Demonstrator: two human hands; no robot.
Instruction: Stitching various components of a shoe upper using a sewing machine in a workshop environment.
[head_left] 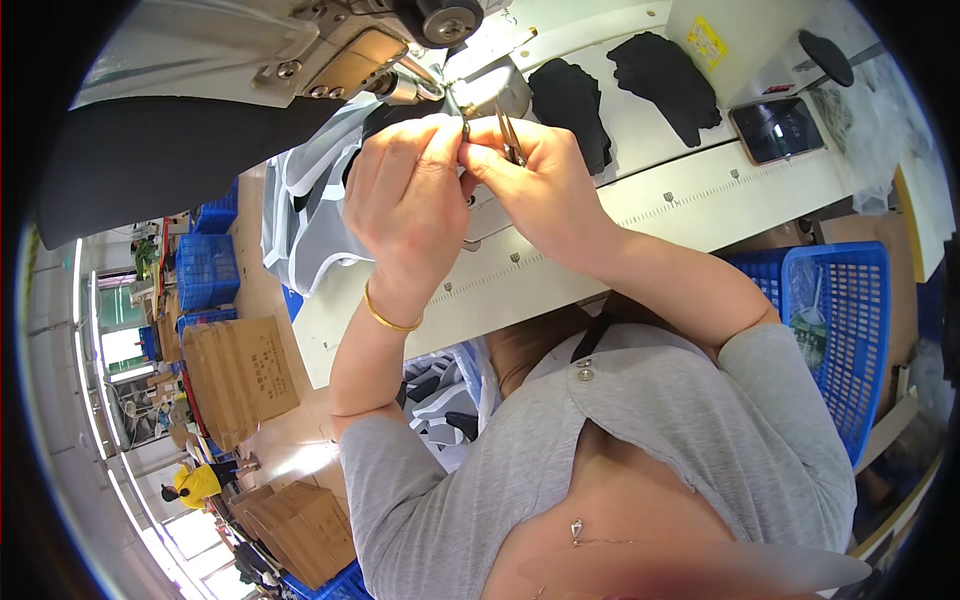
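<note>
Fingers [440, 148] on the left hand [405, 195] pinch a dark bit of fabric [464, 127] near the sewing machine [350, 68], right hand [548, 190] kinda curled round metal snips [512, 142], both over the white desk [700, 215]

Carton print [266, 368], tabletop scale [590, 229], yellow machine label [707, 42]

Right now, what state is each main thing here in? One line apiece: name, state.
Left hand: fingertips pinched on a small dark piece
Right hand: closed around the metal tool
Metal tool: held, prongs pointing away from the person
Black fabric pieces: lying on the table
Phone: face up; lit or not, unclear
Blue basket: open-topped, clear plastic inside
Bracelet: worn on left wrist
</note>
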